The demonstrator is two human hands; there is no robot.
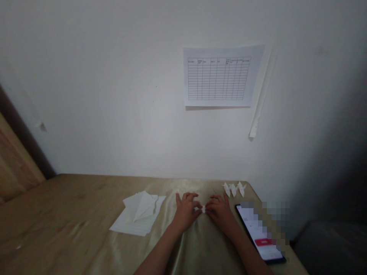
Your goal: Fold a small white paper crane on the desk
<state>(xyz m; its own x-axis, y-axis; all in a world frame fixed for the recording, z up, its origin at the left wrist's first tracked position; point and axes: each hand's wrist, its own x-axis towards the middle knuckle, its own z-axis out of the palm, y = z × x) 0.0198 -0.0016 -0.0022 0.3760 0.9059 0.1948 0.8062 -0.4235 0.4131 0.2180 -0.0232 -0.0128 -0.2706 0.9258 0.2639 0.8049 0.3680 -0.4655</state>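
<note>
Over the counter (71,214), the left hand (186,212) and right hand (220,211) pinch what looks like folded paper (203,209) between fingers, likely light, crushable, best held by its ends.

Head view, facing wall (114,95), angled down at hands (185,211).

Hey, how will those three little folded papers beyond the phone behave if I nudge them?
The folded papers look small and thin, so they're probably light. The cloth looks shiny, so they may slide easily. Their pointed tips might bend if pinched.
</note>
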